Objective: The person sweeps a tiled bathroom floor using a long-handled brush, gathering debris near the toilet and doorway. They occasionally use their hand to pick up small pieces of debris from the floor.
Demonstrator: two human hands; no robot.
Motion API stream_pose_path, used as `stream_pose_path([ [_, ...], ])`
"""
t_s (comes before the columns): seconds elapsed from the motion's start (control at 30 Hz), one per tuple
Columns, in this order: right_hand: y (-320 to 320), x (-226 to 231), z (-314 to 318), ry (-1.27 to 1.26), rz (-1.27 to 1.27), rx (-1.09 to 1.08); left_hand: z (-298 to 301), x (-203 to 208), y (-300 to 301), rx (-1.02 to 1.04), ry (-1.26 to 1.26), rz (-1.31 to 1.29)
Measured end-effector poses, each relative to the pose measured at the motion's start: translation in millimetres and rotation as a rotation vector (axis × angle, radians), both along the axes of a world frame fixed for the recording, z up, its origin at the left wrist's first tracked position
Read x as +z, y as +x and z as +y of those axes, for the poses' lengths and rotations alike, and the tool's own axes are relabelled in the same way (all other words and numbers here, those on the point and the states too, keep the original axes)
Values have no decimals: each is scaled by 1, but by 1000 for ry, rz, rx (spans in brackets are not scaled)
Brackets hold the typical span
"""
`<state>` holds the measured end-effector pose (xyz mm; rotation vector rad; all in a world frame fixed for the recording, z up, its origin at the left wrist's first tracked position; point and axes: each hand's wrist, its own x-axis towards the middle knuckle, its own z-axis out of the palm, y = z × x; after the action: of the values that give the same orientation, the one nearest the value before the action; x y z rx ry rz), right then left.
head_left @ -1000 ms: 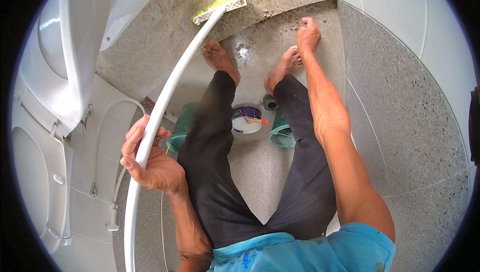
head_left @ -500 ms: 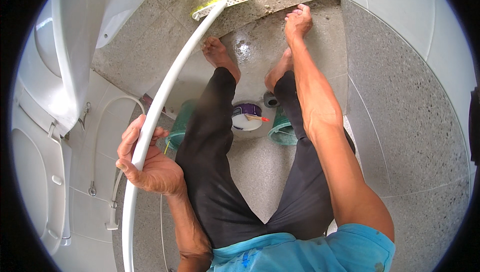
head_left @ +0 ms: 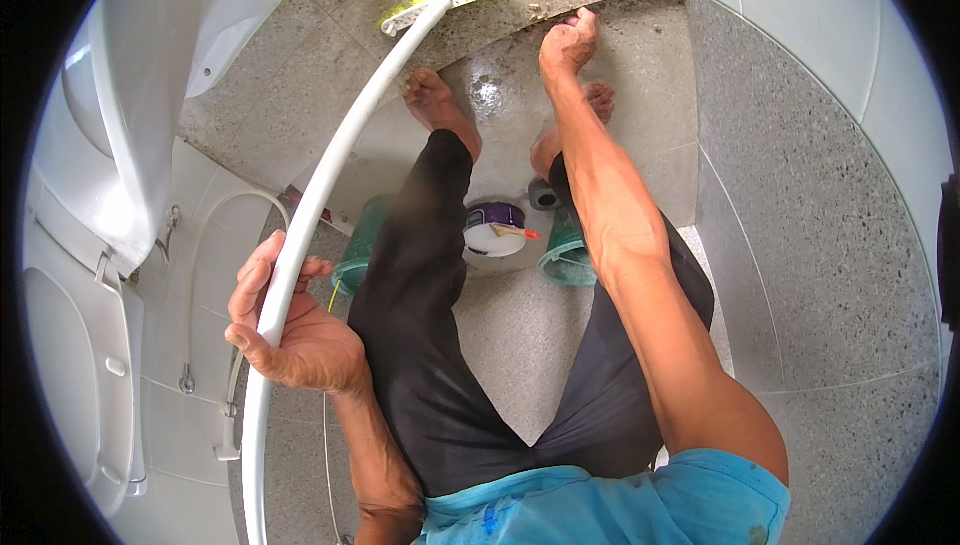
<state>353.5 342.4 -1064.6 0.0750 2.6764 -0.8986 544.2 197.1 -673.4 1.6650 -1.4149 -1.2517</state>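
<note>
My left hand (head_left: 318,345) is wrapped loosely round the long white handle of a scrub brush (head_left: 328,167). Its white head with yellow bristles rests on the speckled floor at the far middle. My right arm reaches forward, and the right hand (head_left: 566,45) is down at the dark edge of a low step (head_left: 630,7), its fingers bent together. Whatever those fingers hold, if anything, is hidden. Both bare feet stand on the wet-looking floor, the right foot (head_left: 600,100) close beside the right hand.
Between my legs sit a purple-and-white tub (head_left: 494,235) with a red-tipped paintbrush (head_left: 518,232) across it, a dark roll-shaped object (head_left: 543,195) and a green bucket (head_left: 568,263). Another green bucket (head_left: 366,230) is by my left leg. A white toilet (head_left: 75,345) and hose (head_left: 200,235) lie left; grey tiled wall right.
My right hand has shifted left along the step edge, uncovering more of the right foot. The left hand and the scrub brush have hardly moved.
</note>
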Motion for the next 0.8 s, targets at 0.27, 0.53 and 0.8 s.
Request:
stream_pose_path([
  [0.27, -6, 17, -27, -387, -508, -596, 0, -1, 3, 5, 0, 2],
  [0.53, -31, 11, -15, -511, -770, -847, -2, 0, -1, -5, 13, 10],
  [0.8, -104, 98, -87, -1154, -867, -324, 2, 3, 3, 15, 14, 3],
])
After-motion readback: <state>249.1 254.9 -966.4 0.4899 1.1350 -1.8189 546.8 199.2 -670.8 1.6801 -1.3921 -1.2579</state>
